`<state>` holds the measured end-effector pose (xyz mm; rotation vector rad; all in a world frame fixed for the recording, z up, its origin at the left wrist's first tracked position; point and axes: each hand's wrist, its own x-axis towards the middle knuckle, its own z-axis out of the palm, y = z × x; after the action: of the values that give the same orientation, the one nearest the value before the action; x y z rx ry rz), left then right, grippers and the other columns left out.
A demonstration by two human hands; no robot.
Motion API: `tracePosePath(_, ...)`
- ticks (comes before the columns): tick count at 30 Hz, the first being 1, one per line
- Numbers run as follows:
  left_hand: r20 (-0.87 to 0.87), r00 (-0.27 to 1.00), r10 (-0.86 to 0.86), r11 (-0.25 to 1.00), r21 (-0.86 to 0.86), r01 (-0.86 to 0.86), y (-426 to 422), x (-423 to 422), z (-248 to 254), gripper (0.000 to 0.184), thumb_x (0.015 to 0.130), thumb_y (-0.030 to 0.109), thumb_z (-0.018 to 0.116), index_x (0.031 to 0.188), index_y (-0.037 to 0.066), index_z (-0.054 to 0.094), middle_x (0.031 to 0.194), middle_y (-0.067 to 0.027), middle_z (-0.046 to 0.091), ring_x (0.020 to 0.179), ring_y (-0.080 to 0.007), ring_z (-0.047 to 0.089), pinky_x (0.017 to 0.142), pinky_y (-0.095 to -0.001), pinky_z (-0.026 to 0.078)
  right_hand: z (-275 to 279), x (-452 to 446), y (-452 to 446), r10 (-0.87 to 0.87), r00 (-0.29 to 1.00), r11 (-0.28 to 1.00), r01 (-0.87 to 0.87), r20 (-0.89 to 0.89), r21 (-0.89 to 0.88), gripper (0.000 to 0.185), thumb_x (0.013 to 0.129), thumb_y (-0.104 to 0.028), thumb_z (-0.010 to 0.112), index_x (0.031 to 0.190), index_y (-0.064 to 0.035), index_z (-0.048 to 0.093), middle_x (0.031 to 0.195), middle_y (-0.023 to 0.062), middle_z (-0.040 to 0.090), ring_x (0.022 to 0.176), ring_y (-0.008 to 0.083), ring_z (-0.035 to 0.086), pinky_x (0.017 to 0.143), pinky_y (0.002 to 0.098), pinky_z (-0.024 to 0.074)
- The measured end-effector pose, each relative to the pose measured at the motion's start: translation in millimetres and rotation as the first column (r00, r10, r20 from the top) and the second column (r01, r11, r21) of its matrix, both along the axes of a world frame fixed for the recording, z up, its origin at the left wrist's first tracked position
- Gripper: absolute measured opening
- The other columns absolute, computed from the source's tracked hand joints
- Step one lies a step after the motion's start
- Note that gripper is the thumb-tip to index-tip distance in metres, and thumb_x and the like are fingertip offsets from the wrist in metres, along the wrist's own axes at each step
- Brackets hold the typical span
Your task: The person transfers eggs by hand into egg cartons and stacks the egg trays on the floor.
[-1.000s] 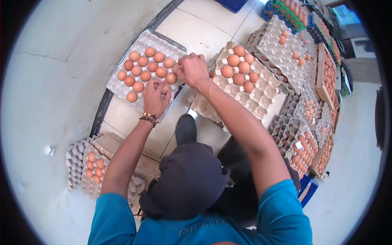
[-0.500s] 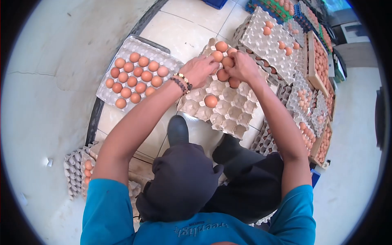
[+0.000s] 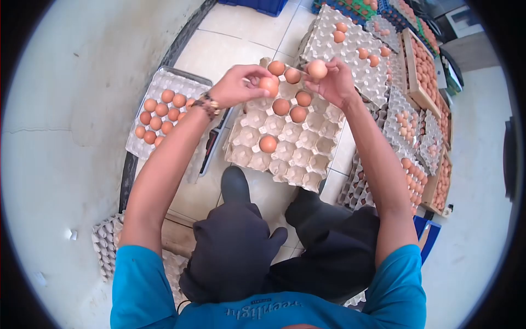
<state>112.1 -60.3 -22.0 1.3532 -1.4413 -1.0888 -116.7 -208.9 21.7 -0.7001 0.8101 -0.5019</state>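
Observation:
My left hand (image 3: pixel 238 86), with bracelets at its wrist, holds a brown egg (image 3: pixel 268 86) between thumb and fingers. A paler egg (image 3: pixel 317 69) is held up in my right hand (image 3: pixel 337 85). Both hands are over the far part of a grey-brown cardboard egg tray (image 3: pixel 253 126). Several eggs sit in that tray's far half, among them one egg (image 3: pixel 281 107) near the middle. A single egg (image 3: pixel 268 144) rests in the nearer left part. Left of it, a second egg tray (image 3: pixel 139 143) carries rows of brown eggs, partly hidden by my left forearm.
Stacked egg trays (image 3: pixel 323 41) stand at the far right, a few eggs on top. Wooden crates (image 3: pixel 408 66) full of eggs line the right side. A blue crate (image 3: pixel 257 4) is at the top. More cardboard trays (image 3: pixel 104 247) lie at the lower left. My boots (image 3: pixel 235 183) are below the middle tray.
Both hands have risen from the middle tray and moved apart, each now lifting an egg. The view has shifted slightly, and a dark-and-blue edge now shows beside the left tray.

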Motion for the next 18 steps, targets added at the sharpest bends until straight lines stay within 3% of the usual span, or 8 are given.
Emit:
tracePosePath(3,-0.523,0.841,0.137,0.985,0.161,-0.060,8,9,5,0.046,0.092,0.013,0.066,0.133,-0.004,0.055,0.122,-0.0117,0.063,0.113,-0.0224,0.063,0.100,-0.0350,0.051,-29,13,-21,0.069,0.921,0.915,-0.213,-0.384,-0.344,0.029,0.080,-0.027,0.064,0.084,0.0008,0.068,0.067,0.0067,0.062,0.062,0.0183,0.064,0.062,0.0362,0.0549)
tracePosePath(4,-0.663,0.729,0.169,0.974,0.225,-0.021,11,11,3,0.049,0.092,0.013,0.063,0.137,-0.003,0.051,0.126,-0.0140,0.061,0.116,-0.0237,0.062,0.101,-0.0351,0.050,-30,19,-13,-0.126,0.764,0.747,-0.346,-0.632,-0.567,0.032,0.077,-0.027,0.066,0.085,0.0041,0.072,0.070,0.0135,0.068,0.067,0.0268,0.069,0.068,0.0423,0.0572)
tracePosePath(6,-0.793,0.576,0.201,0.955,0.289,0.065,9,15,-3,0.054,0.095,0.011,0.055,0.144,-0.004,0.040,0.137,-0.0201,0.051,0.121,-0.0272,0.059,0.102,-0.0367,0.050,-40,29,-6,-0.294,0.685,0.432,-0.527,-0.666,-0.732,0.030,0.077,-0.023,0.066,0.089,0.0036,0.074,0.074,0.0184,0.071,0.073,0.0326,0.071,0.070,0.0435,0.0573)
tracePosePath(7,-0.811,0.538,0.232,0.946,0.317,0.070,6,16,-8,0.053,0.094,0.012,0.057,0.143,-0.003,0.043,0.133,-0.0193,0.054,0.118,-0.0265,0.061,0.100,-0.0368,0.052,-43,34,-3,-0.384,0.651,0.251,-0.609,-0.655,-0.752,0.030,0.076,-0.021,0.066,0.090,0.0033,0.075,0.076,0.0209,0.072,0.075,0.0355,0.071,0.072,0.0442,0.0573)
tracePosePath(9,-0.840,0.455,0.297,0.925,0.371,0.082,3,16,-16,0.050,0.093,0.015,0.059,0.139,-0.003,0.047,0.125,-0.0178,0.061,0.114,-0.0252,0.064,0.095,-0.0371,0.054,-41,35,-2,-0.323,0.472,0.294,-0.774,-0.820,-0.561,0.033,0.075,-0.022,0.071,0.104,-0.0056,0.075,0.090,0.0231,0.071,0.084,0.0365,0.071,0.079,0.0443,0.0564)
tracePosePath(12,-0.233,0.926,0.297,0.883,0.436,-0.173,-11,-5,-27,0.047,0.089,0.025,0.066,0.129,0.002,0.058,0.107,-0.0163,0.069,0.101,-0.0277,0.069,0.087,-0.0375,0.055,-38,35,5,-0.328,0.422,0.222,-0.835,-0.845,-0.503,0.034,0.074,-0.023,0.073,0.104,-0.0068,0.075,0.089,0.0226,0.072,0.085,0.0382,0.070,0.079,0.0460,0.0556)
tracePosePath(15,0.442,0.840,0.315,0.949,-0.141,-0.282,-13,-30,-31,0.046,0.081,0.033,0.073,0.119,0.007,0.066,0.090,-0.0158,0.071,0.087,-0.0340,0.069,0.082,-0.0401,0.054,-40,33,9,-0.339,0.395,0.166,-0.868,-0.854,-0.468,0.035,0.073,-0.024,0.074,0.105,-0.0085,0.074,0.090,0.0222,0.071,0.086,0.0397,0.069,0.079,0.0470,0.0551)
tracePosePath(18,0.518,0.808,0.282,0.959,-0.171,-0.225,-19,-35,-30,0.049,0.076,0.033,0.074,0.119,0.011,0.068,0.091,-0.0190,0.067,0.088,-0.0384,0.065,0.084,-0.0445,0.053,-37,30,11,-0.350,0.460,0.154,-0.831,-0.816,-0.535,0.028,0.073,-0.021,0.074,0.098,-0.0082,0.074,0.086,0.0219,0.071,0.083,0.0402,0.069,0.076,0.0480,0.0546)
